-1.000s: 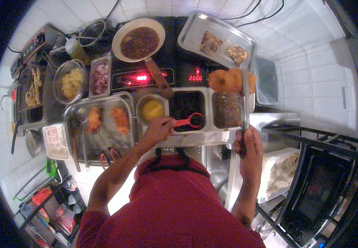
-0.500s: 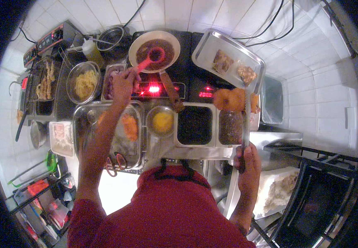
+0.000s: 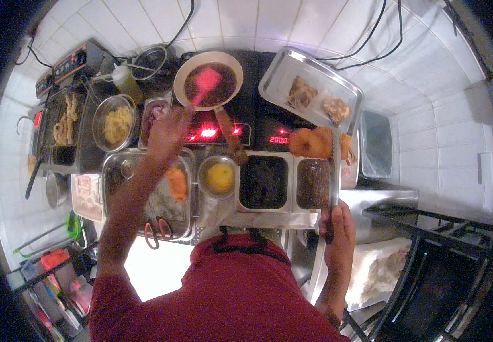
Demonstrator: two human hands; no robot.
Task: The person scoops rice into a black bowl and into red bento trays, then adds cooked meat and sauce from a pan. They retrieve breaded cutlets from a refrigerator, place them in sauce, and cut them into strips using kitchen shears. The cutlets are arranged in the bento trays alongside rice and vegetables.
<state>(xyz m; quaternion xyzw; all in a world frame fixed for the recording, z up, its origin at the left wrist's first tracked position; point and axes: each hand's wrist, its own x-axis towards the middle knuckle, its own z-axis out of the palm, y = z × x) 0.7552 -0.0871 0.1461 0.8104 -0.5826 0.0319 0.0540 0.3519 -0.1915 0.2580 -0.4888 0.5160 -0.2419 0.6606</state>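
My left hand [image 3: 169, 134], smeared by motion, is closed round the handle of a red ladle [image 3: 206, 82]. The ladle's head sits over dark brown liquid inside a light-rimmed pan [image 3: 182, 98]. This pan stands on a cooktop, its brown handle [image 3: 229, 134] pointing toward me. At the right, my right hand [image 3: 339, 228] is closed on the dark handle of a long, narrow metal utensil [image 3: 335, 176], held upright with its far end beside round orange pieces [image 3: 312, 142]. Its exact kind is unclear.
A metal tray [image 3: 277, 85] with two food portions lies behind the orange pieces. Nearer me are a dark square container [image 3: 263, 182], a bowl of yellow liquid [image 3: 220, 176], and a large tray [image 3: 158, 214] with red-handled scissors [image 3: 158, 232]. Noodle-like yellow food [image 3: 118, 125] fills a bowl leftward.
The red ladle has turned over in the pan, its hollow no longer facing up. My left hand has shifted slightly. My right hand keeps its grip, and the whole view has moved a little.
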